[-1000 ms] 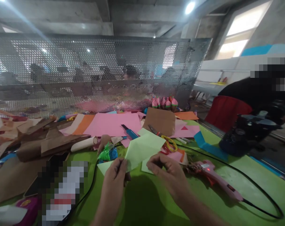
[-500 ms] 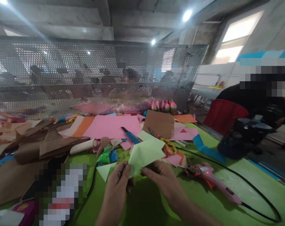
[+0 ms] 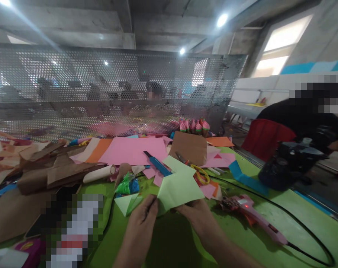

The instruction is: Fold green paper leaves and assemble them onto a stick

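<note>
Pale green paper is in the work: a stiff-looking sheet (image 3: 182,190) is held up above the middle of the tabletop (image 3: 230,243), well in from its right edge. Of the two hands, the left hand (image 3: 145,214) is closed on the sheet's left corner, thumb against fingers. The right hand (image 3: 195,214) meets its lower edge from beneath; its fingers are partly hidden behind the paper, so how far they are closed cannot be told.

A folded green triangle (image 3: 126,203) lies just beside the left hand. Beyond the sheet, a blue cutter (image 3: 160,166) points toward the far edge, with yellow-handled scissors (image 3: 201,175) to its right. A pink glue gun (image 3: 262,219), its small light glowing red, rests between the right hand and the tabletop's right edge, its cord looping around it. Near the far edge lie a pink sheet (image 3: 135,149) and a brown card (image 3: 189,146); small pink-and-brown cones (image 3: 198,125) stand close behind.
</note>
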